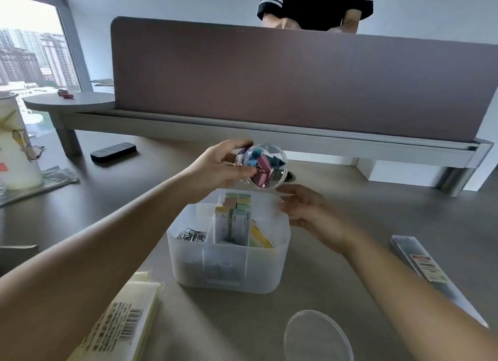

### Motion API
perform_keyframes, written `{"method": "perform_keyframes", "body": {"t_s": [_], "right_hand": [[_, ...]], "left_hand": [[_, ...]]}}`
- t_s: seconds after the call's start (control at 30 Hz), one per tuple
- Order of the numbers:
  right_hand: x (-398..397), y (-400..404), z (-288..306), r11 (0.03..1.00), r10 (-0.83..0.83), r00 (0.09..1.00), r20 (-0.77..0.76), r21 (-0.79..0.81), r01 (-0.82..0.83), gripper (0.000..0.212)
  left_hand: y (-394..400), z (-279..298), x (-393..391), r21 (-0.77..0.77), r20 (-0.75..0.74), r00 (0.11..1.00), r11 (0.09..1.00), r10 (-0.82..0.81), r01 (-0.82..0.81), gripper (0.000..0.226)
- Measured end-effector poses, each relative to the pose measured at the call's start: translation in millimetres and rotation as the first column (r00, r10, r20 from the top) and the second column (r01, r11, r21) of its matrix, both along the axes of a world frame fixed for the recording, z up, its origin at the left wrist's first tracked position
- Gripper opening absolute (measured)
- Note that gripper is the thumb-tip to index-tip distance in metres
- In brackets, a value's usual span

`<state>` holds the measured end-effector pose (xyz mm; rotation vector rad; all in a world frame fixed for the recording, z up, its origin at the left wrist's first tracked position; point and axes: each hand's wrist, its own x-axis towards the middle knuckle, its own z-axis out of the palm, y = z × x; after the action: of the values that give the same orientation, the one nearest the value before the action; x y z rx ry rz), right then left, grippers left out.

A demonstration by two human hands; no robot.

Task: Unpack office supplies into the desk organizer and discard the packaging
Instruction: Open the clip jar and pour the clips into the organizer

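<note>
My left hand [215,166] grips a clear round tub of coloured binder clips [262,166], tipped on its side with its mouth to the right, above the back of the translucent desk organizer [229,271]. The organizer holds paper clips [192,235] at its left, small boxes and pastel sticky notes [237,207] in the middle. My right hand [307,212] rests with relaxed fingers against the organizer's right back rim. The tub's clear lid [318,336] lies on the desk near me.
A flat yellowish pack with a barcode [121,323] lies at the front left. A long clear pack [425,263] lies at the right. A black remote-like block [113,151], a white bin [16,145] on a foil bag, a brown divider [296,86] and a person behind it.
</note>
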<state>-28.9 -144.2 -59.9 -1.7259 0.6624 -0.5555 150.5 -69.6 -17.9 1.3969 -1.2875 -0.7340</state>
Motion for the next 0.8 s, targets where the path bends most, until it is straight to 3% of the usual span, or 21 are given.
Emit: {"method": "perform_keyframes", "body": {"t_s": [0.13, 0.4, 0.8], "right_hand": [[-0.1, 2.9, -4.1, 1.0, 0.009, 0.998, 0.058, 0.0, -0.009, 0.038], [1.7, 6.2, 1.1, 0.984, 0.017, 0.99, 0.139, -0.179, 0.008, 0.064], [3.1, 7.6, 4.7, 0.988, 0.002, 0.983, 0.186, -0.149, 0.026, 0.061]], "left_hand": [[2.2, -3.0, 0.2, -0.021, 0.044, 0.999, 1.0, -0.005, 0.006, 0.045], [1.9, -3.4, 2.4, -0.073, 0.138, 0.99, 0.996, -0.04, 0.051, 0.047], [3.8, -5.1, 6.4, -0.144, 0.172, 0.982, 0.984, -0.079, 0.104, 0.06]]}}
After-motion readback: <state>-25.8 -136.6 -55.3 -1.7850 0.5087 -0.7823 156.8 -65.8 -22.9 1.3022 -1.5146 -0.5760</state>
